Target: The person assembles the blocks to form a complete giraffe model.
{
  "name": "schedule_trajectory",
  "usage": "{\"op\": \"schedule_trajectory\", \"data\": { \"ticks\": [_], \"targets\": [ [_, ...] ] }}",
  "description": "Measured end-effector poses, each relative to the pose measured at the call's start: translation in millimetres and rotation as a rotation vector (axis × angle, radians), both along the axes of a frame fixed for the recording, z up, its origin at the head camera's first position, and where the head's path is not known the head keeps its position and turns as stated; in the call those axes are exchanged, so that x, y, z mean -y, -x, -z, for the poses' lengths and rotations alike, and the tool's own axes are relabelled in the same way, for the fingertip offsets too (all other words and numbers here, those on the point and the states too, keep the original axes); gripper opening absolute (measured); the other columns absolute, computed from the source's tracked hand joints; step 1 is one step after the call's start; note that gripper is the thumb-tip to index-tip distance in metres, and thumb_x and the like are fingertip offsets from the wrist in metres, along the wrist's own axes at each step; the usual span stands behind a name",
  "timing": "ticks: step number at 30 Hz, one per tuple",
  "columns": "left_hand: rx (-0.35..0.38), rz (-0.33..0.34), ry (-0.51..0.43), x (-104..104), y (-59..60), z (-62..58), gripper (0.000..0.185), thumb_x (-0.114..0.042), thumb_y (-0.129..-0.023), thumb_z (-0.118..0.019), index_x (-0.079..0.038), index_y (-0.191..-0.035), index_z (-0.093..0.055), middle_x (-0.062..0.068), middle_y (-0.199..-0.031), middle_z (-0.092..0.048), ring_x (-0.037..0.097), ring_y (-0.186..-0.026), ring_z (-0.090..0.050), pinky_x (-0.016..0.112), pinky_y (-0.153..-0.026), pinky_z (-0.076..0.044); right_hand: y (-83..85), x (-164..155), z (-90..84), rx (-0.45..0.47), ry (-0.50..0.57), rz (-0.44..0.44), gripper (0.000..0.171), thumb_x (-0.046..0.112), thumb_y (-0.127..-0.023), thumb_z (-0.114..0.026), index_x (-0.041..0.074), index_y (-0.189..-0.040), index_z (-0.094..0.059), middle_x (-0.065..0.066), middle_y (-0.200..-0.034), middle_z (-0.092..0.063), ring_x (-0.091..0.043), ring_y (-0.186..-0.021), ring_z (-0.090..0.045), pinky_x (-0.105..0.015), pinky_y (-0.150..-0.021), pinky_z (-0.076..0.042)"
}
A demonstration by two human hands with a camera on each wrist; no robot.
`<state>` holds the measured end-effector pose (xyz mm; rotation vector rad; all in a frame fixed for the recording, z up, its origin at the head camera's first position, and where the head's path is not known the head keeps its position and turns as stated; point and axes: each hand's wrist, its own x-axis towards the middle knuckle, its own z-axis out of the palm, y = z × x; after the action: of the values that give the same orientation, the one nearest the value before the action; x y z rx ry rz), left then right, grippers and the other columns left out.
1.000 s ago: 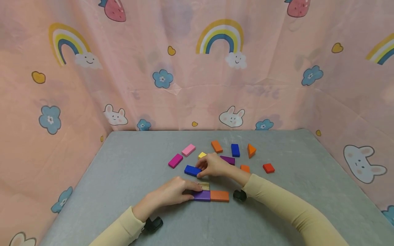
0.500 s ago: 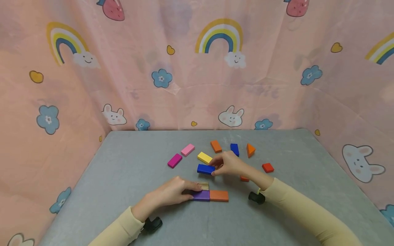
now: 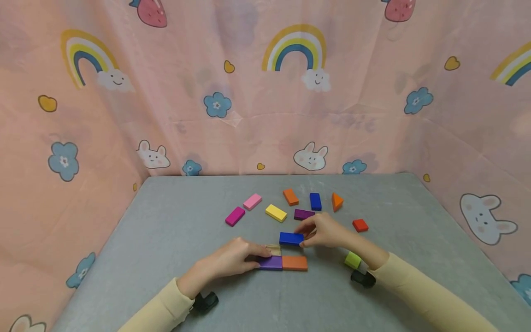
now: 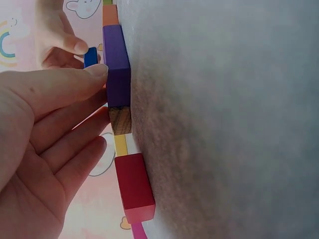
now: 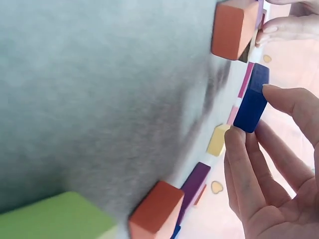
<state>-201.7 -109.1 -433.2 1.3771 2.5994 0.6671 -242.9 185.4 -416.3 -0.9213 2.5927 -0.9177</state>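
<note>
In the head view my right hand [image 3: 325,231] pinches a blue rectangular block [image 3: 292,239] by its right end, holding it just beyond the orange block [image 3: 295,263]. The right wrist view has this blue block [image 5: 252,99] off the table, between thumb and fingertips. My left hand [image 3: 230,260] rests with fairly straight fingers on a purple block [image 3: 271,263] and a bare-wood block [image 3: 274,250] behind it. The purple and orange blocks lie end to end. Near the left fingertips, a red block [image 4: 133,186] shows in the left wrist view; the hand hides it from the head camera.
Loose blocks lie farther back: yellow [image 3: 276,213], magenta [image 3: 235,216], pink [image 3: 252,201], dark purple [image 3: 304,214], another blue [image 3: 315,201] and an orange triangle [image 3: 337,202]. A red block [image 3: 360,225] sits to the right, and a green block [image 3: 352,259] beside the right wrist.
My right hand has carried the blue block rightward and then nearer, from left of the yellow block to behind the orange one. My left hand stays where it was.
</note>
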Motion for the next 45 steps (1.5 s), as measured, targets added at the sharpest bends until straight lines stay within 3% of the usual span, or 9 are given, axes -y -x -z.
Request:
{"op": "schedule_trajectory", "data": {
  "ticks": [28,37,45],
  "targets": [
    [-0.005,-0.002,0.002,1.1,-0.2,0.3,0.033,-0.015,-0.087,-0.069,-0.018,-0.12,-0.067,-0.009,-0.117,-0.067,0.004,-0.112,-0.059,0.023,-0.092,-0.05,-12.5,-9.7,12.6,0.066,0.006,-0.024,0.031,0.023,-0.078,-0.078,0.012,-0.107,-0.072,0.0,-0.102,-0.071,-0.012,-0.086,-0.066,-0.018,-0.073,-0.054],
    [-0.005,-0.001,0.001,0.1,-0.6,0.2,0.033,-0.016,-0.087,-0.069,-0.018,-0.12,-0.067,-0.009,-0.117,-0.067,0.004,-0.113,-0.059,0.023,-0.092,-0.05,-13.8,-9.9,17.2,0.117,0.047,-0.063,0.03,0.019,-0.083,-0.073,0.01,-0.112,-0.07,-0.003,-0.108,-0.069,-0.012,-0.095,-0.066,-0.027,-0.08,-0.056],
    [-0.017,-0.001,-0.004,0.1,-1.1,-0.1,0.033,-0.015,-0.086,-0.07,-0.018,-0.119,-0.067,-0.009,-0.116,-0.068,0.004,-0.112,-0.059,0.023,-0.092,-0.05,-14.2,-8.9,17.8,0.101,0.038,-0.082,0.027,0.018,-0.086,-0.07,0.013,-0.113,-0.07,-0.001,-0.108,-0.069,-0.01,-0.096,-0.065,-0.027,-0.082,-0.055]
  ]
}}
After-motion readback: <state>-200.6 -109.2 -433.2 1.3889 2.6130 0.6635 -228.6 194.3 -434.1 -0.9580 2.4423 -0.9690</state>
